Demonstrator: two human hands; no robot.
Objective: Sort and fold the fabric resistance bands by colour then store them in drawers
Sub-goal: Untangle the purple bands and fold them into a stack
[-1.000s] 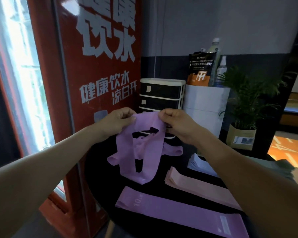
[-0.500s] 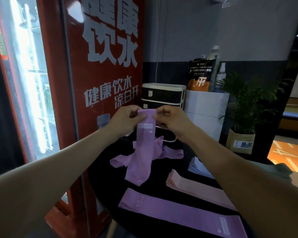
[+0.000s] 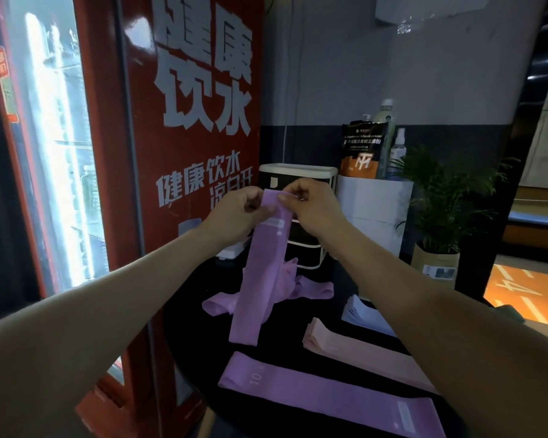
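Counter [image 3: 298, 415], dark and round, carries the sorted work; drawers [image 3: 301, 241] stand at its far edge, shut as far as can be seen; a flat purple band [image 3: 323, 396] lies nearest, a pink stack [image 3: 364, 355] beside it, a pale stack [image 3: 366, 314] further back, and a loose purple heap [image 3: 301, 287] in the middle. Held band [image 3: 260, 279] hangs straight down from both hands, its lower end just above the counter; left hand [image 3: 234, 213] and right hand [image 3: 314, 205] each pinch its top edge, fingers curled. It looks light, soft and limp, stretchy rather than slippery, not fragile; best taken at the end folds, corners matched, so the layers stay square when folded.
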